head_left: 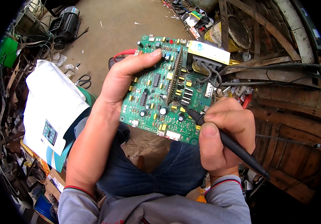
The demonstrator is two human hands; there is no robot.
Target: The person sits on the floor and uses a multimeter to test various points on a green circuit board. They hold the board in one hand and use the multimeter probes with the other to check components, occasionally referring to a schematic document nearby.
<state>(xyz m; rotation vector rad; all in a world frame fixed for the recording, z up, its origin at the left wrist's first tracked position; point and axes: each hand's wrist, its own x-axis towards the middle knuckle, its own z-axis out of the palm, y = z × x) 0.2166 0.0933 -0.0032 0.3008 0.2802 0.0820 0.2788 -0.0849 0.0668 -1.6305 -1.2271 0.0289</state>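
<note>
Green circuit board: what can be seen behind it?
Past the green circuit board, floor, jeans and a red cable show. Its underside and the fingers of the left hand, except the thumb, are hidden.

I am in what looks like a cluttered electrical repair workshop. The green circuit board [151, 80] in my left hand [118, 80] and the black pen-like probe [240, 151] in my right hand [227, 138] point to that, and so does the dark motor [65, 28] on the littered floor [111, 20] beyond my left hand. Nearer that hand, to its left, are black-handled scissors [83, 81] and white sheets [55, 100], one picturing a similar board. Metal parts [9, 168] and scraps crowd the space farther left. Beyond my right hand sit a yellowish tub [239, 33] and loose rubbish [196, 16]; to its right, worn wooden planks [270, 115].
</note>
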